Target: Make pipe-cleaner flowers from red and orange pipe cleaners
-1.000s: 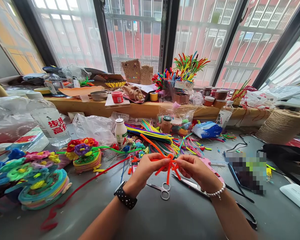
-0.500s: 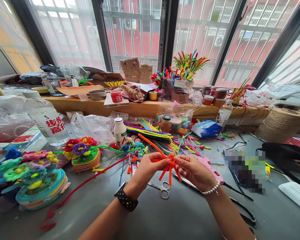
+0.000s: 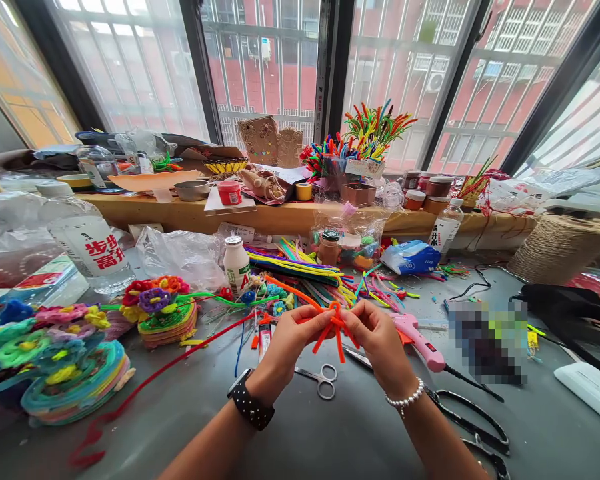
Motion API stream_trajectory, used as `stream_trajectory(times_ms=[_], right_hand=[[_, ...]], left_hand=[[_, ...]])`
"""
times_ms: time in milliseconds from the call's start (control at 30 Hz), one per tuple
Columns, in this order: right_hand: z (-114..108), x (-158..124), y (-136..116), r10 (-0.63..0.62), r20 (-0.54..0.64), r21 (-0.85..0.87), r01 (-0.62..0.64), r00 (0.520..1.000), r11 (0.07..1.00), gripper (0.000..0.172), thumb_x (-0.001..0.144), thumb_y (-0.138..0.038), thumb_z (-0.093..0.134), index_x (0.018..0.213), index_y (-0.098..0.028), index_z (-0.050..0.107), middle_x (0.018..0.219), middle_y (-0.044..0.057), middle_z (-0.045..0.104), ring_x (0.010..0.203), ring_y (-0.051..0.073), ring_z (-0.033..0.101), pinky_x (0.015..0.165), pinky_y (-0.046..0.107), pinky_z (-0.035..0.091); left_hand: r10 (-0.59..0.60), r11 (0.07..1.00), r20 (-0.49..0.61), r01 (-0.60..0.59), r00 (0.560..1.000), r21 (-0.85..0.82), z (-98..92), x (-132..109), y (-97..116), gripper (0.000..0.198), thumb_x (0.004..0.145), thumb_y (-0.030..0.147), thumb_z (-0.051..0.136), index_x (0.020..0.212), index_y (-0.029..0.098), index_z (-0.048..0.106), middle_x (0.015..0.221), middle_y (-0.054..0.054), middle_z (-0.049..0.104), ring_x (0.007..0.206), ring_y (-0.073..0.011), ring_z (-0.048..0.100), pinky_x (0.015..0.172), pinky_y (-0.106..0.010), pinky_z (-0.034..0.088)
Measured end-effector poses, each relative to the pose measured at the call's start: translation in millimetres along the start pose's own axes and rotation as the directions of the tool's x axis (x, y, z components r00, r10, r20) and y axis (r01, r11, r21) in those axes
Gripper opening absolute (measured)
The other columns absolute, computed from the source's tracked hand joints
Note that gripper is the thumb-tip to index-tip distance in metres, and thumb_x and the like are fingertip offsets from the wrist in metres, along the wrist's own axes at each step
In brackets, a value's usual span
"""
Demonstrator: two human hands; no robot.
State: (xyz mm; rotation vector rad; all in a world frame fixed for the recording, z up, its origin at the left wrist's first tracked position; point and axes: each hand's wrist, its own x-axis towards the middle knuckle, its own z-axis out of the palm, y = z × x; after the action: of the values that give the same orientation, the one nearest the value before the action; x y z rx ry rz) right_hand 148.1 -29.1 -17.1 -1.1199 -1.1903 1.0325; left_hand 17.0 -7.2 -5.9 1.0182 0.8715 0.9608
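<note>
Between both hands, above the grey table, is an orange pipe cleaner shape (image 3: 337, 321) with a small loop on top and several strands hanging down. One long orange end sticks out to the upper left past my left hand. My left hand (image 3: 296, 333) pinches the shape from the left, thumb and forefinger closed. My right hand (image 3: 380, 337) pinches its right side. Below the hands lie small scissors (image 3: 325, 381). A pink glue gun (image 3: 420, 343) rests to the right of my right hand, and large black-handled scissors (image 3: 473, 417) lie partly behind my right wrist.
Pipe cleaners (image 3: 300, 267) are heaped behind the hands, near a white bottle (image 3: 237, 265) and a brown jar (image 3: 329, 248). Crocheted-looking flower pieces (image 3: 75, 373) stand at left. A twine spool (image 3: 563, 250) and a blurred-out dark object (image 3: 490, 340) are at right.
My right hand has turned more upright and shifted left, uncovering more of the glue gun and the black-handled scissors. The orange shape stays pinched between both hands.
</note>
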Motion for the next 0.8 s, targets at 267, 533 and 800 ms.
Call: stream_trajectory(times_ms=[267,533,800], right_hand=[[-1.2,0.0,-0.1,-0.032,-0.029,-0.055,0.031,0.999,0.998,0.026,0.071,-0.038,0.055,0.059,-0.017,0.044,0.053,-0.005,0.040,0.047,0.007,0.033,0.044,0.021,0.027],[-13.6,1.3,-10.0,-0.197,0.050,-0.301,0.203,0.979,0.932,0.017,0.077,-0.033,0.049,0.079,-0.018,0.056,0.075,0.004,0.057,0.059,0.013,0.049,0.053,0.025,0.040],[-20.0,0.6,-15.3,-0.376,0.265,-0.521,0.460,0.888,0.719,0.019,0.077,-0.025,0.050,0.094,-0.023,0.058,0.084,0.005,0.056,0.063,0.014,0.051,0.056,0.027,0.042]], left_hand=[[0.056,0.993,0.071,-0.063,0.996,0.100,-2.6,-0.1,2.1,0.023,0.058,0.028,0.067,0.073,0.012,0.062,0.070,-0.003,0.063,0.068,-0.0147,0.056,0.062,-0.023,0.041],[0.060,0.996,0.032,-0.062,0.998,0.067,-6.4,1.9,0.0,0.018,0.062,0.027,0.065,0.069,0.011,0.062,0.063,-0.002,0.059,0.059,-0.0101,0.052,0.053,-0.019,0.038],[0.014,1.000,-0.019,-0.013,1.000,0.028,-6.8,1.0,2.8,0.022,0.060,0.031,0.066,0.071,0.012,0.061,0.066,-0.002,0.061,0.063,-0.0123,0.055,0.058,-0.021,0.041]])
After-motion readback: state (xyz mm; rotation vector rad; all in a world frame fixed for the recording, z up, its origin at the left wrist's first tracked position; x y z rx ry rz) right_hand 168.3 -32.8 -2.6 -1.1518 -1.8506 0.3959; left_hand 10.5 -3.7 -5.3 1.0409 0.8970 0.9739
